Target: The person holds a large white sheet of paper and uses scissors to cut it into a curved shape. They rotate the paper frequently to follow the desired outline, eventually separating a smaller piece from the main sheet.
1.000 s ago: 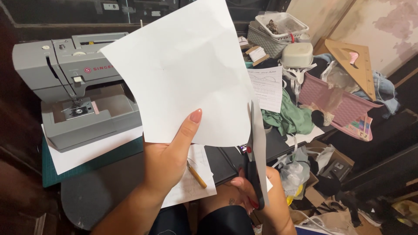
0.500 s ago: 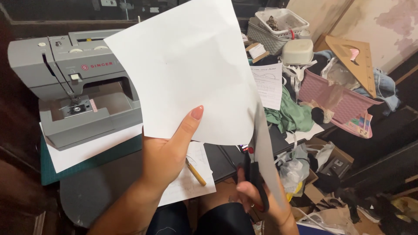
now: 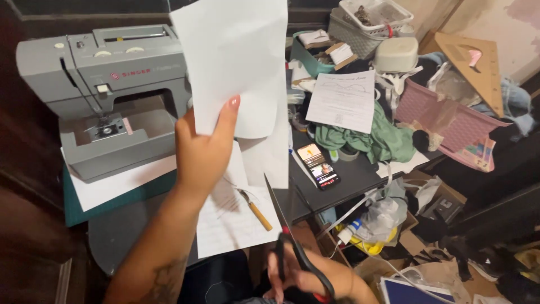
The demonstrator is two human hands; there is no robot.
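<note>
While left grip (image 3: 205, 152) pinches paper (image 3: 239, 62), right grip (image 3: 298, 276) clasps scissors (image 3: 292, 242)

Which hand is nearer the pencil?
Right. The right hand, holding the scissors, sits just below the pencil; the left hand is up and to its left, gripping the paper.

Matt white paper sheet (image 3: 236, 62), grey plastic sewing machine (image 3: 107, 95), wooden triangle (image 3: 469, 67)

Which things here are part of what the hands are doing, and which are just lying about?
In use:
left hand holding the white paper sheet
right hand holding the black-handled scissors

Lying about:
grey sewing machine
yellow pencil on a lined sheet
black phone
green cloth
pink basket
</note>
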